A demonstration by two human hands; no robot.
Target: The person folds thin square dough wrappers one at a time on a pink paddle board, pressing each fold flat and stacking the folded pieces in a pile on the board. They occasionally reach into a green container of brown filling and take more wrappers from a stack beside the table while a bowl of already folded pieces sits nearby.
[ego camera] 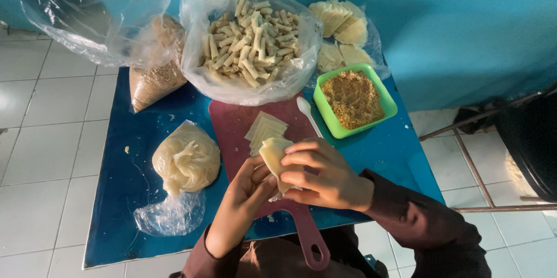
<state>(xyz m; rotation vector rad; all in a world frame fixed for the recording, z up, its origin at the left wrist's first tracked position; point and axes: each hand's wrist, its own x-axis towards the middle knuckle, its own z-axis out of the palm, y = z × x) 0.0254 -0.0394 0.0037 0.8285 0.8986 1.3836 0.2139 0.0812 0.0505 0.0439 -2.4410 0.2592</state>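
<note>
Two hands are closed on one pale square pastry wrapper (274, 156): it is pinched by the left hand (243, 197) and folded over by the right hand (325, 176), above the maroon plastic cutting board (232, 124). Flat wrappers (266, 130) are stacked just beyond, unrolled, beside the green square bowl of crumbly filling (353, 99). Farther back, many finished rolls are heaped in the clear plastic bag (249, 40), so much looks done.

We see clear bag of crumbs (152, 78) back left | open clear bag of rolls (250, 40) back centre | knotted dough bag (185, 159) front left | wrapper bag (343, 31) back right
</note>
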